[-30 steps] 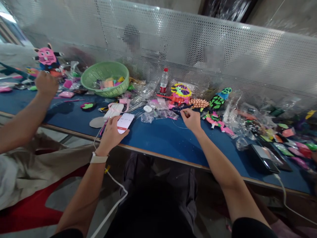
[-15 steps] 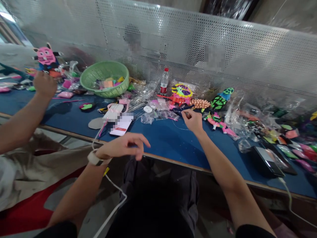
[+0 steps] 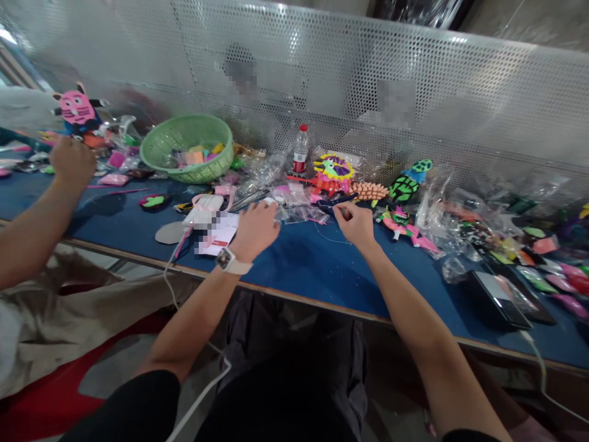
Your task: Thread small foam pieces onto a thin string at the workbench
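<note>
- Head view: the slim dark blue item point(image 3: 329, 202) lies right of and nearer than the red-capped bottle point(image 3: 300, 150), its long axis roughly left to right.
- Right hand point(image 3: 358, 227), the closer one, pinches it; left hand point(image 3: 257, 230), left of and nearer than the bottle, is palm down, fingers bent, contact unclear.
- Half a second earlier the left hand hung at the table point(image 3: 313, 270) edge; now it reaches toward the bottle.
</note>
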The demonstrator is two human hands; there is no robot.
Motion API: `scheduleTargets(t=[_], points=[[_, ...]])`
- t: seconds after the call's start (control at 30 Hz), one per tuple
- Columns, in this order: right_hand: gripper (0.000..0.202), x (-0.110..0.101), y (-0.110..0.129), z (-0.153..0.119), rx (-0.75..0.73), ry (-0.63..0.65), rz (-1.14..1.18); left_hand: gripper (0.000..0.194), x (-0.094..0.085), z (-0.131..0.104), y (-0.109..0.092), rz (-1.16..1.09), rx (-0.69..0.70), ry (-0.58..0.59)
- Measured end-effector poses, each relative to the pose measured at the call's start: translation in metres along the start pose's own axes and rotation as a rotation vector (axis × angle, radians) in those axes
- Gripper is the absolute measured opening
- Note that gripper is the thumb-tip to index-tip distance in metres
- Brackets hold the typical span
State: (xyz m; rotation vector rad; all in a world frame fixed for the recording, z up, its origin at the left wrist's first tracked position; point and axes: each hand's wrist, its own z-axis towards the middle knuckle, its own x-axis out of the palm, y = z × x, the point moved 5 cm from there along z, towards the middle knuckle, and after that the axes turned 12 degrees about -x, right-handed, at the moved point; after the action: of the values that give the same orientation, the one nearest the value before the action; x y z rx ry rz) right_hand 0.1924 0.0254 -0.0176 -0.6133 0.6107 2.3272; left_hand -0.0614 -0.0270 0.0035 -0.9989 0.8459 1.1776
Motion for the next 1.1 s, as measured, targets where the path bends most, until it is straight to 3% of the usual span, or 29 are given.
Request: scheduleTargets(t=[0.17, 0.23, 0.37, 0.57, 0.93, 1.03, 1.1], points=[[0.034, 0.004, 0.003, 0.0, -0.012, 0.012, 0.004, 0.059, -0.002, -0.016, 0.089, 0.094, -0.36, 0.03], [0.036, 0.004, 0.005, 0.0, -0.014, 0.017, 0.003, 0.066, 0.0, -0.018, 0.107, 0.135, -0.377, 0.056], [0.041, 0.004, 0.006, 0.001, -0.019, 0.025, -0.002, 0.073, 0.007, -0.015, 0.122, 0.176, -0.383, 0.096], [0.041, 0.004, 0.005, 0.001, -0.019, 0.036, -0.017, 0.09, 0.012, -0.01, 0.131, 0.092, -0.379, 0.077], [0.028, 0.003, 0.001, 0.005, 0.021, 0.044, 0.022, 0.082, 0.015, -0.004, 0.134, 0.171, -0.361, 0.149], [0.03, 0.003, -0.003, 0.005, 0.048, 0.022, 0.098, 0.071, 0.002, 0.003, 0.108, 0.102, -0.269, 0.056], [0.033, 0.002, -0.007, 0.006, 0.067, -0.014, 0.164, 0.057, -0.007, 0.016, 0.07, -0.048, -0.086, -0.015]])
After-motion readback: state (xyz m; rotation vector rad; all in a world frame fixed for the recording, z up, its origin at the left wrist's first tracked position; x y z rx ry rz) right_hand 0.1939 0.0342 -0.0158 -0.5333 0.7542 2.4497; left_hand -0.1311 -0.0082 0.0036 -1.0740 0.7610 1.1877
